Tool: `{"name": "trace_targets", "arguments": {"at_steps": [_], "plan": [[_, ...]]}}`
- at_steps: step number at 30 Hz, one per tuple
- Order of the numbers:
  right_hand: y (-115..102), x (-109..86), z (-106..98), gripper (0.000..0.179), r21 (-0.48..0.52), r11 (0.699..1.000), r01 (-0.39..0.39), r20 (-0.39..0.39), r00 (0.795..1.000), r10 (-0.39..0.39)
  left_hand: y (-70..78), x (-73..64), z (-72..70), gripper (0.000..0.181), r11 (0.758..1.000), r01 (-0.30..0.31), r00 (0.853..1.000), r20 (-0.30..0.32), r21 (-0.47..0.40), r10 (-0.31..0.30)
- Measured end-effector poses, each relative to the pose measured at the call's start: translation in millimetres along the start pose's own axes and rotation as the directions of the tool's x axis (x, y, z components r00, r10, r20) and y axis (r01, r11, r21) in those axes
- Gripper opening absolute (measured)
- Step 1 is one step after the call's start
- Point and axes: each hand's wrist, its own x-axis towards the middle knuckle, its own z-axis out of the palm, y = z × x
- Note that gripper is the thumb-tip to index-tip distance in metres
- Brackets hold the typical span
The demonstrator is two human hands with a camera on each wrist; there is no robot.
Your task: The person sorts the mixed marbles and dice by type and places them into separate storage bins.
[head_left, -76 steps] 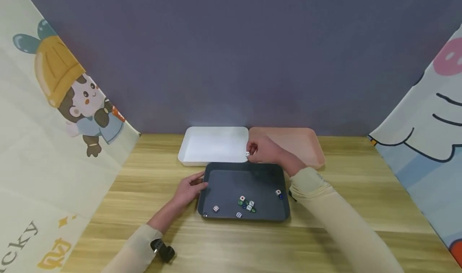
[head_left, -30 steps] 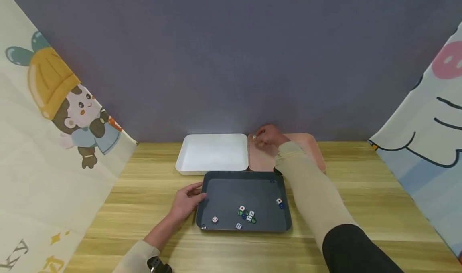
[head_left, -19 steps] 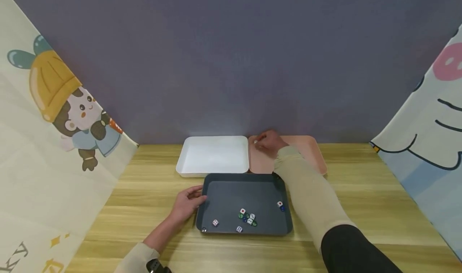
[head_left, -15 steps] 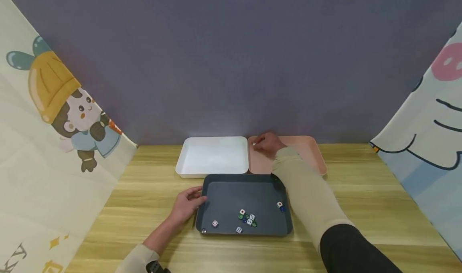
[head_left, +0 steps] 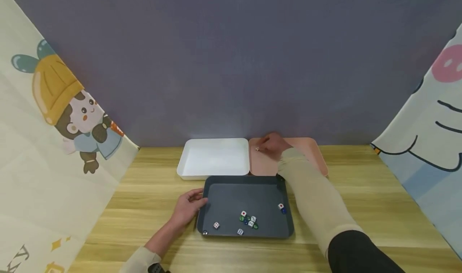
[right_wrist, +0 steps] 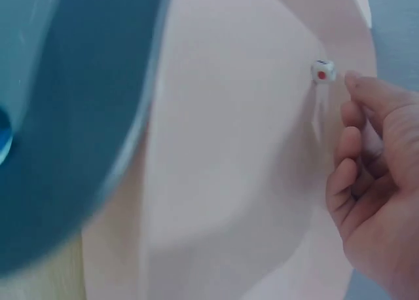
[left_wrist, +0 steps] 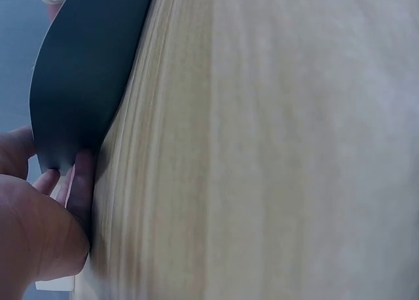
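Note:
At the left side of the dark grey tray (head_left: 231,203), my left hand (head_left: 185,209) holds the rim, its thumb over the edge and fingers against the outer wall (left_wrist: 78,71). A white die (right_wrist: 323,71) with a red pip is in the pink tray (head_left: 303,152), close to the fingertips of my right hand (right_wrist: 380,175). A small gap shows between die and fingertips, and the fingers are loosely curled. Several white dice, such as this one (head_left: 216,225), lie in the dark tray among small green and blue shiny pieces (head_left: 256,226).
The white tray (head_left: 213,158) stands left of the pink one, both behind the dark tray. All three sit on a wood-grain table (head_left: 151,185). A plain dark panel (head_left: 231,64) rises behind, with printed cloths at both sides.
My right hand has carried the die from the white tray's right edge into the pink tray, then lowered and let go of it. My left hand stays on the dark tray.

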Motion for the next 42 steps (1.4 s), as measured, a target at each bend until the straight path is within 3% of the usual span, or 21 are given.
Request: {"name": "trace_targets", "arguments": {"at_steps": [4,8,14,21,25,29,33,35,37,42], "plan": [[-16.7,-15.6,-11.5,0.033,-0.038,0.999,-0.029,0.003,1.000,0.030,1.8,1.0,0.8,0.043,1.000,-0.019,1.000,-0.016,0.017,0.019],[-33.8,-29.4,-20.4,0.033,-0.080,0.997,-0.012,-0.004,1.000,0.011,3.2,1.9,0.4,0.042,0.999,-0.030,0.999,-0.029,0.030,0.031],[-54.2,-42.4,-25.7,0.029,-0.175,0.980,0.091,0.026,0.996,-0.088,0.4,-2.0,0.3,0.042,0.999,-0.005,0.999,-0.042,0.045,0.007],[-86.9,-68.5,-25.4,0.022,-0.203,0.949,0.242,0.074,0.970,-0.232,2.2,-5.2,4.1,0.045,0.998,-0.020,0.999,-0.040,0.055,0.022],[-105.8,-89.9,-19.7,0.016,-0.239,0.899,0.366,0.117,0.930,-0.348,4.0,-4.4,7.3,0.045,0.998,-0.037,0.998,-0.039,0.056,0.039],[-118.0,-111.5,-6.7,0.009,-0.267,0.834,0.482,0.172,0.876,-0.451,2.5,-4.6,8.3,0.045,0.996,-0.061,0.998,-0.026,0.070,0.063],[-120.1,-127.5,13.1,0.005,-0.295,0.780,0.552,0.241,0.833,-0.498,0.3,-5.4,7.0,0.044,0.994,-0.060,0.998,-0.029,0.096,0.063],[-118.7,-132.5,21.9,0.004,-0.292,0.767,0.571,0.282,0.818,-0.501,0.0,-4.6,6.6,0.043,0.991,-0.061,0.997,-0.032,0.116,0.065],[-117.4,-136.8,29.4,0.004,-0.268,0.777,0.569,0.333,0.812,-0.480,1.5,-3.6,6.7,0.043,0.991,-0.066,0.997,-0.036,0.112,0.071],[-112.5,-142.8,50.6,0.005,-0.209,0.774,0.597,0.465,0.757,-0.459,1.4,0.2,6.5,0.041,0.991,-0.077,0.996,-0.046,0.109,0.083]]}}
